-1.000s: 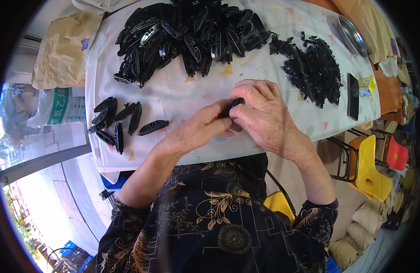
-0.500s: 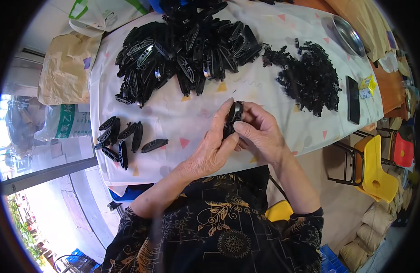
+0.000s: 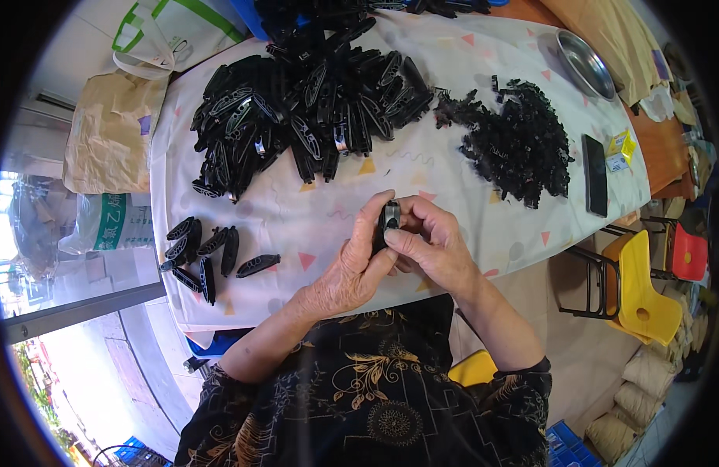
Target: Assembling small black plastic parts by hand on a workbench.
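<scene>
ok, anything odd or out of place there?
A thin dark sliver lies alone on the white patterned cloth beyond the left hand and right hand, away from the heap of small black pieces; too small to identify. Nothing else stands out; the held black oblong piece is partly hidden.

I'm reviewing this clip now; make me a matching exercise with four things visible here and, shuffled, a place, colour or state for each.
Things:
1. Black elongated piece
2. Metal dish
3. Dark flat slab
4. Carrier bag

Descriptions:
A. White with green trim
B. Just left of a small yellow packet
C. Held between the left hand and right hand
D. Shiny silver

Pairs: 1-C, 2-D, 3-B, 4-A
</scene>
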Demonstrator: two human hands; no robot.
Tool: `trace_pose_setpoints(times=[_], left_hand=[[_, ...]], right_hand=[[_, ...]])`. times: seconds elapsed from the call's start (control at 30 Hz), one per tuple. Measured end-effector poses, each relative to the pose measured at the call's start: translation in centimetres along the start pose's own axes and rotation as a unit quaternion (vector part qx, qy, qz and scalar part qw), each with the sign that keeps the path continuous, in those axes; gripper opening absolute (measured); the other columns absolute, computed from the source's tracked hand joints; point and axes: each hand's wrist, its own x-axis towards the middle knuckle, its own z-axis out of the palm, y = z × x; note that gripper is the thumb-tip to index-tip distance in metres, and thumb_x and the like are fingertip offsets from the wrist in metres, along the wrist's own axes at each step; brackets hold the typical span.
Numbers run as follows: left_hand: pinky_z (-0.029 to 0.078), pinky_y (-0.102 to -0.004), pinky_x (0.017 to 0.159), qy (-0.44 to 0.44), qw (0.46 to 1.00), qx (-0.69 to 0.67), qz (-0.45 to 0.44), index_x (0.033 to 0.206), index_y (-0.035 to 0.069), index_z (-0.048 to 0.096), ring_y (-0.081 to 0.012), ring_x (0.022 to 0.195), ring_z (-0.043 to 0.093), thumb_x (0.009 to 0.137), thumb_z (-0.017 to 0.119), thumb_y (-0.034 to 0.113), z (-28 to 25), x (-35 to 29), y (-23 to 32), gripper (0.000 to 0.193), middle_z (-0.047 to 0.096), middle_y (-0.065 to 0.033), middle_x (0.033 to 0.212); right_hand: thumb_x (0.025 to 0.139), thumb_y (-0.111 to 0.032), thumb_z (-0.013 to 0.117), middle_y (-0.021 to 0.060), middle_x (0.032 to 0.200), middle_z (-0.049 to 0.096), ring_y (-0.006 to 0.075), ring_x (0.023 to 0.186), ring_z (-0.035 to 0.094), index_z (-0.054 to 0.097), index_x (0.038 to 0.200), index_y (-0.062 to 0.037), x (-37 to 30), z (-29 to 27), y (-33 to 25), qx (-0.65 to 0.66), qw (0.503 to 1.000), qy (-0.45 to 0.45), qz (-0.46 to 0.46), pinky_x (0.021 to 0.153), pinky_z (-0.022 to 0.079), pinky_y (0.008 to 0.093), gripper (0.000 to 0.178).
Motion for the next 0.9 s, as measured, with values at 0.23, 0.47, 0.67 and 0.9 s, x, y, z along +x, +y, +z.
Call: trace_pose_setpoints(times=[0.23,0.47,0.67,0.9], left_hand=[[0.051,-0.0277,0.068,0.046,0.983,-0.179,-0.01,0.136,0.008,0.018,-0.0174,0.08,0.062,0.096,0.042,0.007,-0.5,-0.4,0.1,0.047,0.053,-0.017,0.114],[0.049,-0.0363,0.062,0.081,0.961,0.262,-0.045,0.087,0.004,0.054,-0.0302,0.068,0.06,0.088,0.057,0.011,-5.3,-2.8,1.1,0.007,0.06,-0.0112,0.088],[0.043,-0.0376,0.087,0.2,0.766,0.577,0.199,0.092,0.006,0.058,-0.028,0.102,0.054,0.077,0.059,0.004,-10.4,2.8,2.6,0.015,0.057,-0.008,0.103],[0.037,-0.0417,0.094,0.097,0.645,0.72,0.236,0.092,0.009,0.056,-0.0246,0.108,0.049,0.071,0.059,-0.001,-14.4,5.8,1.4,0.024,0.055,-0.0065,0.097]], right_hand=[[0.09,-0.009,0.059,0.0023,0.082,0.059,0.0069,0.066,0.052,0.056,0.107,0.0009,1.1,-0.5,-2.1,-0.024,0.991,-0.082,0.106,0.057,0.043,0.0213,0.02],[0.079,-0.013,0.065,0.0112,0.088,0.061,0.0313,0.085,0.057,0.062,0.091,-0.0039,7.1,-6.5,-5.7,-0.713,0.626,0.161,-0.272,0.072,0.044,0.0411,0.015],[0.076,-0.017,0.068,0.0069,0.092,0.059,0.0268,0.095,0.055,0.062,0.089,-0.0067,9.9,-8.6,-5.4,-0.831,0.497,0.166,-0.184,0.076,0.042,0.0418,0.018],[0.075,-0.01,0.066,0.0082,0.089,0.057,0.0281,0.089,0.058,0.06,0.084,-0.0079,10.0,-7.7,-5.3,-0.823,0.518,0.162,-0.168,0.076,0.044,0.041,0.012]])
